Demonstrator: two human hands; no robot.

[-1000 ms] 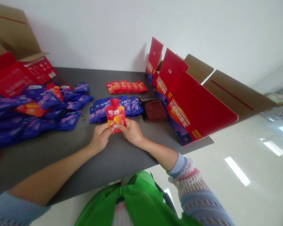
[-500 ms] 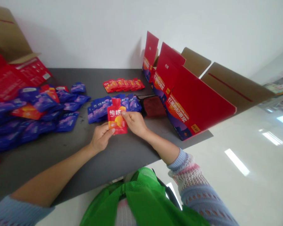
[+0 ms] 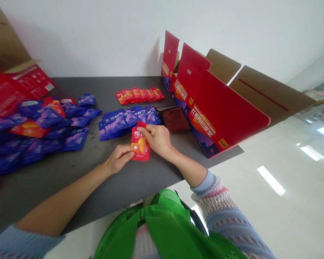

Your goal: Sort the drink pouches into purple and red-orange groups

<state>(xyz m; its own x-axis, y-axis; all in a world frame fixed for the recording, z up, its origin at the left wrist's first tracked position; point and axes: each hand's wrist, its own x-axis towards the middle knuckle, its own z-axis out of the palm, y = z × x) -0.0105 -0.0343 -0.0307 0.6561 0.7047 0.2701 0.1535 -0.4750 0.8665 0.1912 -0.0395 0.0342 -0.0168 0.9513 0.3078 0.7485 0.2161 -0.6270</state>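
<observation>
A red pouch with an orange fruit print and white lettering is held up over the grey table, its narrow neck at the top. My left hand pinches its lower left edge between thumb and fingers. My right hand grips its upper right side near the neck, the thumb across the lettering. Just behind the hands lies an overlapping row of blue-purple pouches. Farther back is a similar row of red pouches.
A loose heap of mostly blue pouches covers the table's left side, beside an open red carton. On the right stand open red boxes with raised flaps. A dark reddish-brown flat case lies against them. The table ends near my body.
Both hands have brought the red pouch slightly right and lower. My right hand has shifted up toward the pouch's neck. The view has tilted a little.
</observation>
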